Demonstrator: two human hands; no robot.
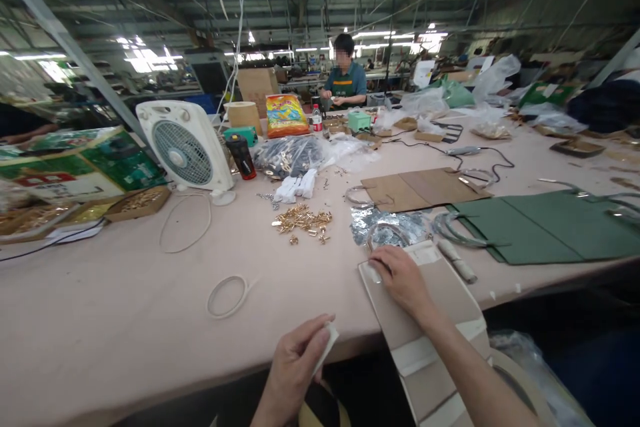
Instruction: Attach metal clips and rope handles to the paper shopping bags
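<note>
My left hand, at the table's front edge, pinches a small whitish strip between thumb and fingers. I cannot tell whether the strip is tape or cloth. My right hand rests over the far left corner of a beige panel with pale strips across it. Its fingers are closed, and a small pale shiny bit shows under the fingertips, too unclear to name. The panel hangs over the table's front edge. Just beyond this hand lies a silvery plastic sheet with a looped cord on it.
Gold-coloured metal fittings lie in a pile mid-table. A coil of pale tape is at left, a white fan behind it. Brown and green panels with looped handles lie right. Across the table a person works.
</note>
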